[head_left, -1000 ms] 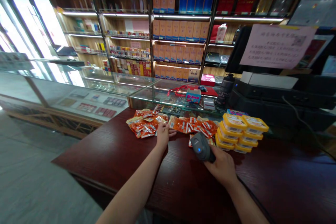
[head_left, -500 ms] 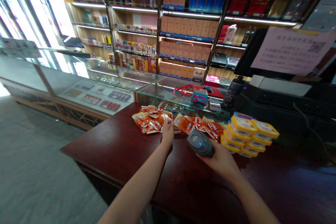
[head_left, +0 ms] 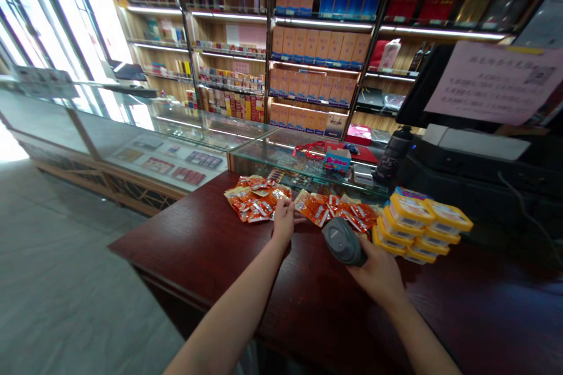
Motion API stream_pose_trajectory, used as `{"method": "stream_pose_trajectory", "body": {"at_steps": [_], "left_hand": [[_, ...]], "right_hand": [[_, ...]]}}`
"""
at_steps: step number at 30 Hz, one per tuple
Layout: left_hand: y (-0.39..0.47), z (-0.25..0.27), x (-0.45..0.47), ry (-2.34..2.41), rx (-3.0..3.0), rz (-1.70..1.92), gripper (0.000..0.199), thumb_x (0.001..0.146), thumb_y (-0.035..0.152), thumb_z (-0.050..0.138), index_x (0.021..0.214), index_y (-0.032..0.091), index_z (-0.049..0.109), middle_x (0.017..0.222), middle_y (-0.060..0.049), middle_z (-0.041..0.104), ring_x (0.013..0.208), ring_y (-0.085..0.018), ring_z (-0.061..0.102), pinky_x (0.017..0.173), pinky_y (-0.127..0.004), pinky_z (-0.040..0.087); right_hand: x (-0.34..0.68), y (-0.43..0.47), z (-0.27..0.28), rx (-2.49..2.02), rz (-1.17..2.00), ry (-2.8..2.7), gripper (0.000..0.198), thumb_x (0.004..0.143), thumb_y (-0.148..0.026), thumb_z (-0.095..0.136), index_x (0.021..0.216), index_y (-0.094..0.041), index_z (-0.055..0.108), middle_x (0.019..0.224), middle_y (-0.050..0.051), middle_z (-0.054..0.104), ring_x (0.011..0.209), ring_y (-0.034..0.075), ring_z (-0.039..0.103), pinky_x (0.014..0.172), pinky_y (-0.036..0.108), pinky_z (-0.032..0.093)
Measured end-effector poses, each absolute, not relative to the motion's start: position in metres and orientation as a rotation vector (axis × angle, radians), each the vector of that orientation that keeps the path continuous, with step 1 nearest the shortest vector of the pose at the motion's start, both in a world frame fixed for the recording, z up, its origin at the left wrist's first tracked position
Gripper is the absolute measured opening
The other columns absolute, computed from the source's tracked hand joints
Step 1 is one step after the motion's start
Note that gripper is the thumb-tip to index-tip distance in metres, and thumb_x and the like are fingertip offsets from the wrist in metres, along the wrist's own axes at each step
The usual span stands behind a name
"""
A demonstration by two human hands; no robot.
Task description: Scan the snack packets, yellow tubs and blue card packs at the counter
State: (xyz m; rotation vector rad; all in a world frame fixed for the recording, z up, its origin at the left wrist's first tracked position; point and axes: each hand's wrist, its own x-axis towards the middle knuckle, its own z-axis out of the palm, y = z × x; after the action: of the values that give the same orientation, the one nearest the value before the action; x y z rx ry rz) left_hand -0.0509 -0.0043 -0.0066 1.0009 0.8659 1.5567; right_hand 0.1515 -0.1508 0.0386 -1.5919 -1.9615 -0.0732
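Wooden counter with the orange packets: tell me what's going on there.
A person's right hand holds a dark handheld scanner in front of the right-hand pile of orange packets. The left hand is at the near edge of the left-hand pile; whether it grips a packet is unclear. Yellow tubs stand stacked to the right on the wooden counter.

Bare forearms (head_left: 246, 296) stretched forward, left hand (head_left: 285, 218) loosely bent, right hand (head_left: 379, 269) curled in a grip
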Motion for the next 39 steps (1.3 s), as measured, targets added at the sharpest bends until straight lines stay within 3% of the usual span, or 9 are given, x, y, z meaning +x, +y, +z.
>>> {"method": "stream_pose_trajectory", "body": {"at_steps": [3,8,15,23,29,32,35,37,39], "left_hand": [[-0.006,-0.007,-0.051,0.854,1.012,1.546,0.032,0.077,0.045,0.06,0.087,0.022,0.039,0.068,0.005,0.057,0.059,-0.014,0.066,0.06,-0.035,0.06],[0.0,-0.002,-0.059,0.87,0.924,1.623,0.028,0.082,0.041,0.057,0.09,0.022,0.038,0.067,0.005,0.058,0.06,-0.015,0.068,0.065,-0.039,0.06],[0.046,0.037,-0.089,1.209,0.804,1.827,0.003,0.092,0.022,0.04,0.093,0.019,0.041,0.066,0.003,0.057,0.055,-0.014,0.066,0.059,-0.033,0.059],[0.088,0.059,-0.119,1.606,1.044,1.527,0.007,0.082,0.01,0.049,0.081,0.013,0.056,0.068,-0.008,0.064,0.067,-0.023,0.069,0.066,-0.036,0.057],[0.071,0.057,-0.124,1.912,1.65,1.36,0.015,0.079,0.018,0.055,0.087,0.014,0.067,0.109,-0.017,0.063,0.118,-0.031,0.053,0.102,-0.045,0.039],[0.059,0.044,-0.112,1.891,2.398,0.878,0.028,0.088,0.03,0.047,0.105,0.02,0.067,0.121,-0.013,0.06,0.123,-0.029,0.048,0.107,-0.046,0.033],[0.055,0.033,-0.102,1.799,2.635,0.528,0.035,0.091,0.039,0.044,0.116,0.024,0.063,0.131,-0.011,0.057,0.131,-0.031,0.039,0.109,-0.055,0.024],[0.054,0.03,-0.095,1.849,2.632,0.472,0.037,0.092,0.041,0.044,0.118,0.023,0.062,0.134,-0.013,0.055,0.134,-0.034,0.035,0.109,-0.06,0.019],[0.053,0.029,-0.086,1.865,2.65,0.539,0.036,0.09,0.037,0.046,0.119,0.021,0.062,0.134,-0.014,0.054,0.134,-0.033,0.036,0.109,-0.057,0.021]], "right_hand": [[0.159,-0.152,0.02,-1.52,-0.267,-1.862,0.024,0.076,-0.031,0.059,0.098,-0.022,0.064,0.077,0.004,0.072,0.069,0.023,0.068,0.059,0.029,0.048],[0.168,-0.158,0.006,-1.401,-0.422,-1.85,0.026,0.082,-0.023,0.05,0.104,-0.016,0.061,0.088,0.01,0.071,0.078,0.023,0.067,0.069,0.031,0.049],[0.175,-0.156,0.001,-1.306,-0.383,-1.897,0.026,0.077,-0.019,0.054,0.101,-0.017,0.06,0.084,0.007,0.071,0.075,0.02,0.068,0.066,0.027,0.049],[0.17,-0.154,-0.003,-1.362,-0.338,-1.861,0.027,0.077,-0.022,0.052,0.102,-0.018,0.061,0.092,0.009,0.072,0.081,0.023,0.068,0.068,0.03,0.051],[0.173,-0.154,-0.002,-1.296,-0.409,-1.934,0.031,0.074,-0.019,0.054,0.104,-0.017,0.061,0.091,0.009,0.073,0.078,0.022,0.069,0.066,0.028,0.051],[0.174,-0.152,-0.002,-1.32,-0.383,-1.942,0.03,0.075,-0.019,0.055,0.104,-0.017,0.061,0.089,0.008,0.073,0.077,0.021,0.068,0.066,0.028,0.05],[0.172,-0.153,0.0,-1.318,-0.36,-1.941,0.027,0.076,-0.02,0.054,0.102,-0.017,0.061,0.088,0.008,0.072,0.077,0.021,0.068,0.066,0.028,0.049],[0.17,-0.154,0.004,-1.327,-0.334,-1.926,0.026,0.076,-0.021,0.055,0.101,-0.017,0.061,0.087,0.007,0.072,0.077,0.021,0.068,0.067,0.028,0.049],[0.167,-0.156,0.007,-1.345,-0.311,-1.911,0.024,0.076,-0.021,0.054,0.099,-0.017,0.061,0.085,0.007,0.072,0.076,0.021,0.067,0.066,0.028,0.047]]}}
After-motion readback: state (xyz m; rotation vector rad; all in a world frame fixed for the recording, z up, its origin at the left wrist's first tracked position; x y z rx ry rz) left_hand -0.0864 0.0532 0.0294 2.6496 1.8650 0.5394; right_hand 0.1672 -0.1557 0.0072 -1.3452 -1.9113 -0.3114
